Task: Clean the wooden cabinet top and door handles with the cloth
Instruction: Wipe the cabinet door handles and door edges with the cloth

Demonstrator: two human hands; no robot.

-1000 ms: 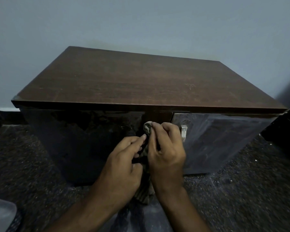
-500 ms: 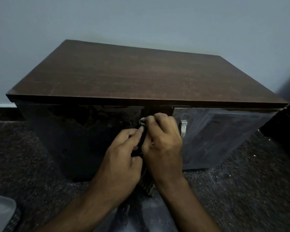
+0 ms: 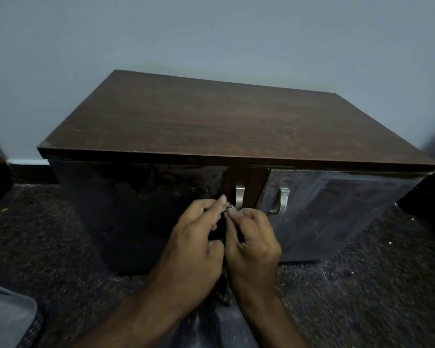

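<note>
Here, left hand (image 3: 199,237) and right hand (image 3: 251,237) pinching cloth (image 3: 228,205), hiding handle (image 3: 239,197) base.

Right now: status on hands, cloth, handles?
Left hand and right hand both pinch the cloth at the left handle. Right handle untouched. Nothing in the way.

No text, label, brand, number or sign can be read anywhere in this view; every surface shown is unmarked

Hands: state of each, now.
Left hand: fingers curled, pinching the cloth.
Right hand: fingers curled, pinching the same cloth, just below the left door handle.
</note>
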